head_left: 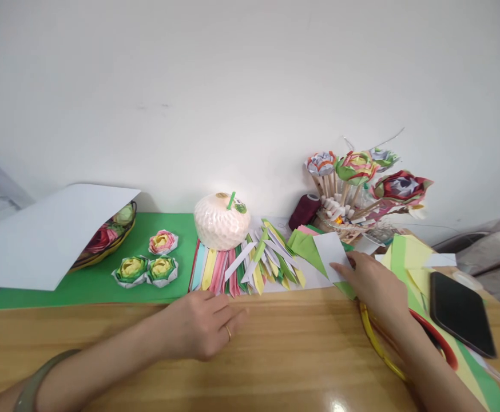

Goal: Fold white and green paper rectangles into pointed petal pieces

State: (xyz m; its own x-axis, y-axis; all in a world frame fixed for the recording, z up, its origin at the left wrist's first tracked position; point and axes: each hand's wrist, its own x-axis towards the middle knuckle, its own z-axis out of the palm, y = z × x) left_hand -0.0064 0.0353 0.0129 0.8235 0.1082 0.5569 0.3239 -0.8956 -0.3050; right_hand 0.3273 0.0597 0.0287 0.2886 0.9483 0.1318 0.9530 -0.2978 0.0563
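My left hand (209,325), with a ring on one finger, rests on the wooden table (293,355) in front of the folded paper strips; its fingers are loosely bent and nothing shows in them. Farther right, my right hand (372,280) has its fingers on a white paper piece (329,254), thumb at its lower edge. Green paper pieces (305,247) lie beneath and beside that white one. Between the hands are folded strips (219,269) in several colours and a loose pile of folded pieces (267,257).
Three paper flowers (163,269) sit on green paper (82,292), near a basket (125,237) partly under a white sheet (56,229). A white round ornament (221,222), maroon thread (305,210), paper bouquet (357,169), red-handled item (441,340) and black phone (460,312) also stand or lie around.
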